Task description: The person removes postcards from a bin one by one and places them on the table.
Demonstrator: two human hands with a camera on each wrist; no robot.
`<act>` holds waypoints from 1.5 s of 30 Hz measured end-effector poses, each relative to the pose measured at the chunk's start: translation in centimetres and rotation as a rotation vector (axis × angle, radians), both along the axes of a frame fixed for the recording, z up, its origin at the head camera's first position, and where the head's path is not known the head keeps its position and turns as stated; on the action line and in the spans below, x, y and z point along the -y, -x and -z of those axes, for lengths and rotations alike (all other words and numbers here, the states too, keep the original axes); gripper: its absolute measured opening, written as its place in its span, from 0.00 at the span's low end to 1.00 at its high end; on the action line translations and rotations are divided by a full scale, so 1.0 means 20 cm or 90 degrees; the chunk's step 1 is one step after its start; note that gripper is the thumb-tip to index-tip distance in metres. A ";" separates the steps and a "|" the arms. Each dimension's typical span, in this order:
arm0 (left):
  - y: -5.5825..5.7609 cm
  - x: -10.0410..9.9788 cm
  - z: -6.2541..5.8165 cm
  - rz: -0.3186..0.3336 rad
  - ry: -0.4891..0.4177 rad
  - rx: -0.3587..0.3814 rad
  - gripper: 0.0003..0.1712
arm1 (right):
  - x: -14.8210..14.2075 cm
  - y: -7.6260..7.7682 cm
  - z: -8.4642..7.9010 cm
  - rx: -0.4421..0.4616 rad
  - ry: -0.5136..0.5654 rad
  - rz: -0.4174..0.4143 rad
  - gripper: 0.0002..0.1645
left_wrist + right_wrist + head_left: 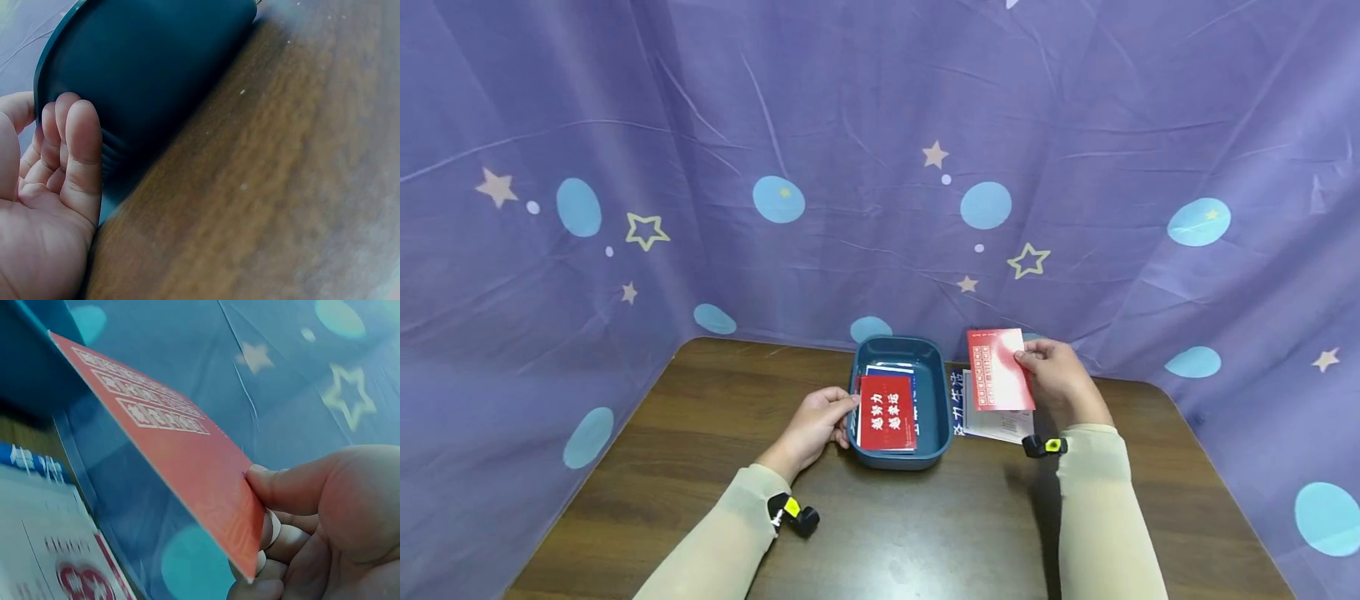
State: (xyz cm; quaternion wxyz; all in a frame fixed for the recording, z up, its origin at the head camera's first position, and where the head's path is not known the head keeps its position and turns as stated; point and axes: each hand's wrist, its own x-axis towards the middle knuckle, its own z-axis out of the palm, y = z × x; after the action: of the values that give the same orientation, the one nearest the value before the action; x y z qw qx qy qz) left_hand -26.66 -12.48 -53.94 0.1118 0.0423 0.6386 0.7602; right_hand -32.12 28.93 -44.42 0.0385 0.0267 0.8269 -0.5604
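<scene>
My right hand [1060, 375] pinches a red-and-white card [1002, 371] by its right edge, thumb on the printed face, with the fingers behind it in the right wrist view. The card is raised over a printed sheet or booklet [998, 426] with blue lettering along its left side. My left hand [815, 427] grips the left rim of a dark teal plastic basin [934, 417], thumb at the rim and fingers against the outer wall [144, 56]. Inside the basin, a red card with white characters [887, 414] lies on top of other blue and white cards.
The basin and sheet are on a brown wooden table [715, 400]. Behind and beside the table hangs a purple curtain [865, 267] printed with stars and blue spots. Each wrist wears a small black camera, one [805, 522] on the left.
</scene>
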 end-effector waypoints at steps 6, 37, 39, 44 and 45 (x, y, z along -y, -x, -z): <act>0.00 -0.01 0.00 -0.006 -0.005 -0.004 0.23 | -0.14 -0.04 0.05 0.032 0.000 0.024 0.18; 0.00 0.00 -0.01 -0.006 -0.008 0.004 0.22 | -0.18 -0.02 0.26 0.081 -0.337 0.006 0.13; 0.00 0.00 -0.01 -0.008 -0.008 0.004 0.22 | -0.17 -0.02 0.26 0.079 -0.361 0.009 0.15; 0.01 -0.01 0.00 -0.008 -0.013 0.003 0.22 | -0.17 -0.02 0.26 0.077 -0.389 0.020 0.16; 0.01 -0.01 0.00 -0.007 -0.013 0.003 0.22 | -0.17 -0.02 0.26 0.076 -0.390 0.021 0.17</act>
State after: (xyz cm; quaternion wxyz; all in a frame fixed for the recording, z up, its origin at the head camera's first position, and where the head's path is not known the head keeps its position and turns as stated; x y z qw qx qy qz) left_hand -26.80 -12.37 -53.89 0.1087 0.0382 0.6307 0.7675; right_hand -31.62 32.41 -49.64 0.0681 0.0833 0.9530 -0.2834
